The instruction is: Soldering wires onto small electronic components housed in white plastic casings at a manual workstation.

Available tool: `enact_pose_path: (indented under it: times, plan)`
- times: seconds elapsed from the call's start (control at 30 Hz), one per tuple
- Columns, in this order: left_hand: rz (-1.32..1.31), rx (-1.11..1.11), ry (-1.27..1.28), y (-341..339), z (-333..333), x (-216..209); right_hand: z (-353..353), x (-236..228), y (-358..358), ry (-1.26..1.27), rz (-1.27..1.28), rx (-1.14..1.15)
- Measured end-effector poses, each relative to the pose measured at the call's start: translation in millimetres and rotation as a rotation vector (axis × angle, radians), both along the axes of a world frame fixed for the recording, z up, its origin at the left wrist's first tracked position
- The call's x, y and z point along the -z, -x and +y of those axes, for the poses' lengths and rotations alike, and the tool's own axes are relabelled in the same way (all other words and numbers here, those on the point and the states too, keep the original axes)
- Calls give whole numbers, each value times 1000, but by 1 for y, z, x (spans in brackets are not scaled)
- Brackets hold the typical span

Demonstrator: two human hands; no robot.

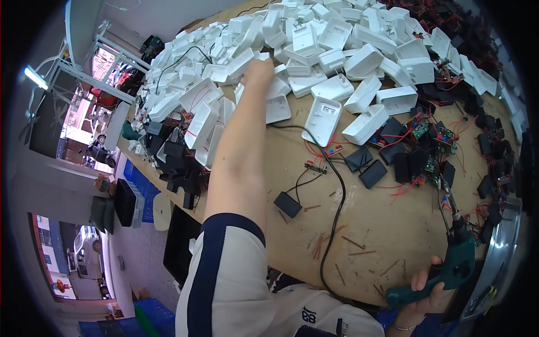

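My left arm stretches out to the far heap of white plastic housings [306, 39]. My left hand [259, 73] is closed at a white plastic housing [263, 56] there; its fingers are partly hidden. At the lower right, my right hand [422, 287] is wrapped round the handle of a green soldering gun [456, 264]. Its metal tip points away from me, beside black boxes and circuit boards [444, 140] with red wires. An open white housing [323, 121] lies on the table to the right of my left arm.
A black cable [341, 194] winds across the brown table [303, 247]. A black box with leads [287, 204] and thin brown sticks [353, 242] lie there. More black parts [182, 174] sit at the left edge. A metal tray [502, 236] stands at the right; a black bin [181, 244] is below left.
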State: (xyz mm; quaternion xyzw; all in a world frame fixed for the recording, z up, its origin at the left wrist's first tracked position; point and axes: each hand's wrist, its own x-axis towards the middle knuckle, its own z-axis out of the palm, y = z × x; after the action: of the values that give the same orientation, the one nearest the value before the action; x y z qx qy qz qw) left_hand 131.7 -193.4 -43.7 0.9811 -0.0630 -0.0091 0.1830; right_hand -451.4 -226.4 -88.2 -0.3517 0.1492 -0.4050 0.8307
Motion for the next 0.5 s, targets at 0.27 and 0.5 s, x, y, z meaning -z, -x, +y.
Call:
enact_pose_path:
  times: [0.27, 0.5]
  plan:
    - [90, 233, 187, 64, 2, 0, 5, -1, -1, 29, -42, -2]
    - [217, 408, 339, 112, 16, -9, 3, 0, -10, 142, -29, -20]
